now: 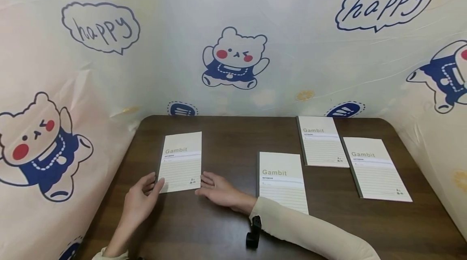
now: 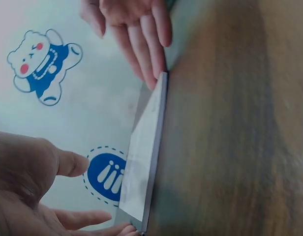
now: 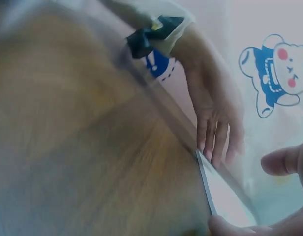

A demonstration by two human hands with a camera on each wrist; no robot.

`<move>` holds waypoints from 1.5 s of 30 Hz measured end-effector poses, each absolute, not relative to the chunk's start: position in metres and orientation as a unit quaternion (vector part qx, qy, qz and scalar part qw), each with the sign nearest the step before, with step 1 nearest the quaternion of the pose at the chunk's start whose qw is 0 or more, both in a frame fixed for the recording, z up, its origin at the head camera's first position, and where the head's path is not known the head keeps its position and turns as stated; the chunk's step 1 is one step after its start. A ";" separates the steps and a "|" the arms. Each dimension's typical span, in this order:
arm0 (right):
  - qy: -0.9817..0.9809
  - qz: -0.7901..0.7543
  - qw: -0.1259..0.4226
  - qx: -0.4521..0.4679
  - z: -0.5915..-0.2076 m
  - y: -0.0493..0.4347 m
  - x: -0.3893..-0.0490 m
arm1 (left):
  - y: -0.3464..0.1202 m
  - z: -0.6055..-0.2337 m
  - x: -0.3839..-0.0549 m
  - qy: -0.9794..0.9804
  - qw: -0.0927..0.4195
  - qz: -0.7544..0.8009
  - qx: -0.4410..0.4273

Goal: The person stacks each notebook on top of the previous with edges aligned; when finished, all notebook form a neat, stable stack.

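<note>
A white "Gambit" notebook (image 1: 181, 164) with a dark spine lies flat on the left part of the table. At its lower left side my left hand (image 1: 141, 200) touches the edge, thumb by the corner and fingers loosely bent. Opposite it, my right hand (image 1: 221, 191) has its extended fingertips right at the notebook's lower right edge. In the left wrist view the notebook (image 2: 144, 162) appears edge-on between both hands. The right wrist view shows the notebook's corner (image 3: 223, 196) between the left hand's fingertips and the right hand's fingers.
Three more such notebooks lie to the right: one nearer the middle (image 1: 281, 170), partly covered by the right sleeve (image 1: 310, 229), one at the back (image 1: 321, 142) and one at far right (image 1: 377, 170). A printed curtain (image 1: 164, 49) surrounds the dark wooden table (image 1: 204, 231).
</note>
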State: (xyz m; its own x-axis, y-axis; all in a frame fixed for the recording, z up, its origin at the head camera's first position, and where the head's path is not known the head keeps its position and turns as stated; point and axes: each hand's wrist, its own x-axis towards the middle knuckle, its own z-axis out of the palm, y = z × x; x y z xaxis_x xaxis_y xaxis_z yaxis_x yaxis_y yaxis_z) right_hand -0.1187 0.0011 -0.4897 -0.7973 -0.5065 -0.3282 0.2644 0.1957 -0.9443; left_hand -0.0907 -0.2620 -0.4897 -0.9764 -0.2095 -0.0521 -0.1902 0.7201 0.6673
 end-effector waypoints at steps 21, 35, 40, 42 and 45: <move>0.630 -0.714 0.305 0.010 -0.495 0.004 -0.129 | -0.277 -0.482 -0.094 -0.867 -0.094 -0.461 0.163; 0.674 -0.687 0.270 -0.019 -0.493 0.018 -0.118 | -0.271 -0.476 -0.081 -0.808 -0.125 -0.550 0.173; 0.679 -0.691 0.247 -0.034 -0.484 0.031 -0.115 | -0.258 -0.469 -0.077 -0.801 -0.120 -0.567 0.151; 0.676 -0.695 0.242 -0.040 -0.481 0.040 -0.114 | -0.251 -0.467 -0.077 -0.797 -0.121 -0.575 0.139; 0.675 -0.697 0.235 -0.047 -0.478 0.054 -0.111 | -0.238 -0.466 -0.077 -0.786 -0.123 -0.592 0.129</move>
